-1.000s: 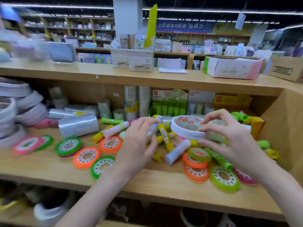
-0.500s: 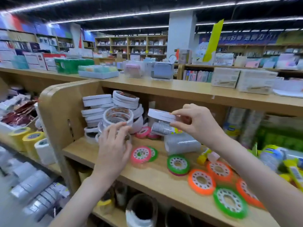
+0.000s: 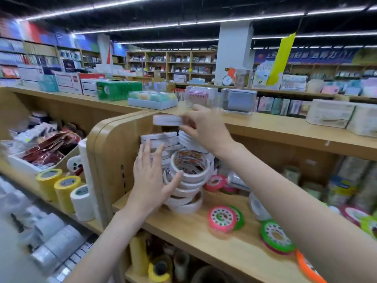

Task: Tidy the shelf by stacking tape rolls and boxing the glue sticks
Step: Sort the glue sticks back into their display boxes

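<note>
Your right hand pinches a flat white tape roll above the leaning stack of white rolls at the wooden shelf's left end. Your left hand — fingers spread — presses the stack's side. Labels are too blurred to read.

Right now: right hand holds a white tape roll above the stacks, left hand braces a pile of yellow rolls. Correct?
Not quite. The head view shows the left hand pressing open against a pile of white rolls, not yellow ones. The yellow rolls stand untouched on the next shelf over. The rest holds: the right hand holds a white tape roll above the stacks.
</note>
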Tool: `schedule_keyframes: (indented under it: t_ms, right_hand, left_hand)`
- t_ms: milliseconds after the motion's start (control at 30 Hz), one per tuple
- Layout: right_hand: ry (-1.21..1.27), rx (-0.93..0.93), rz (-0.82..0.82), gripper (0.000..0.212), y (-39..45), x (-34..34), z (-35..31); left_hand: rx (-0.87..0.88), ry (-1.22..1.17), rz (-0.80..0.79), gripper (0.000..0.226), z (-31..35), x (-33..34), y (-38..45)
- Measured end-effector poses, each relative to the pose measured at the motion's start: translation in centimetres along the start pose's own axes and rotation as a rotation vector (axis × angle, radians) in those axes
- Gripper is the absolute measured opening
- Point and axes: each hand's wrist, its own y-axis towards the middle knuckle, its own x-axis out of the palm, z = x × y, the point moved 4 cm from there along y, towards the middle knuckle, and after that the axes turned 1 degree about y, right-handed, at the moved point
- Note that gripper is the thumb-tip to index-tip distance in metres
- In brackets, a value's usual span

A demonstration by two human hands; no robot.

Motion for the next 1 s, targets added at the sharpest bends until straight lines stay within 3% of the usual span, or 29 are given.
schedule_keyframes:
  t_ms: [100,200,367,433,700,800,1000]
  right_hand:
    - [-0.021,0.021,-0.142,0.034,1.1,2.4,-0.3]
    - [0.116,0.051,-0.1,0.044,-0.7,2.0,-0.3]
    - [0.144,0.132,-0.054,0.024,-7.3,-3.3,1.8]
    - [0.1,0.2,-0.055,0.021,-11.1,-6.3,3.6]
    - [-0.081,0.553,-0.074,0.008,-26.2,-18.6,9.4]
    - [-0.176,0.661,-0.101,0.031,-32.0,-21.4,10.2]
    - [-0.507,0.739,-0.284,0.045,-41.6,-24.2,12.8]
  left_hand:
    - [-0.006,-0.061,-0.023,0.095,-0.4,0.2,0.1]
    - [-0.005,-0.125,-0.02,0.083,-0.3,-0.3,-0.5]
    - [0.102,-0.179,0.165,0.045,1.3,-1.5,-3.0]
    - [0.166,-0.246,0.166,0.035,3.2,-1.1,-3.9]
    - [0.368,-0.457,0.021,0.037,13.3,4.1,-5.2]
    - [0.483,-0.511,-0.104,0.034,17.5,6.4,-6.9]
    - [0.625,-0.524,-0.294,0.035,24.7,9.8,-9.8]
